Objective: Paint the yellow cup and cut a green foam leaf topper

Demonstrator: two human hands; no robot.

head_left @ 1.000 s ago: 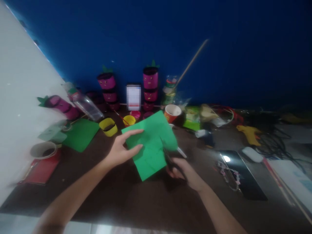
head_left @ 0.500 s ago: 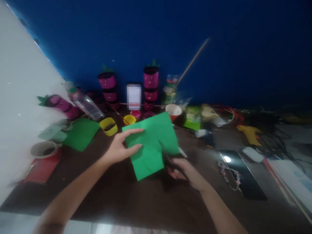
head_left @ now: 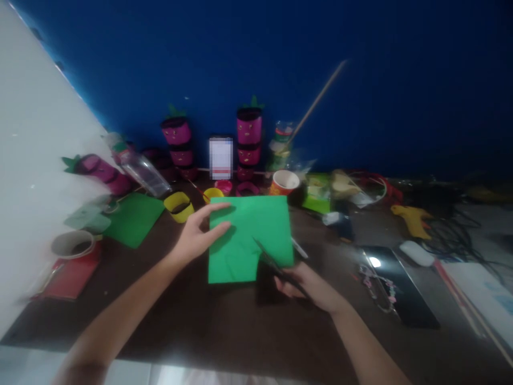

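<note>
A green sheet (head_left: 236, 224) is held up over the dark table by my left hand (head_left: 200, 230), its thumb and a finger on the top face at the left edge; the other fingers are hidden beneath. In my right hand (head_left: 300, 280) are dark scissors (head_left: 276, 267), their blades pointing up and left into the sheet from its lower edge. The paper is parted along a cut there. A yellow ring-shaped piece (head_left: 179, 208) stands just beyond my left hand.
Purple figures with green leaf tops (head_left: 249, 139) line the blue wall, with a phone (head_left: 220, 158) between two of them. Paper cups (head_left: 284, 183), a clear bottle (head_left: 146, 174) and another green sheet (head_left: 134, 219) lie around. Rightward are a yellow glue gun (head_left: 412, 220) and a dark phone (head_left: 401, 289).
The green sheet has turned clockwise, so its edges now run nearly straight to me. The scissor blades have shifted slightly left and down on it.
</note>
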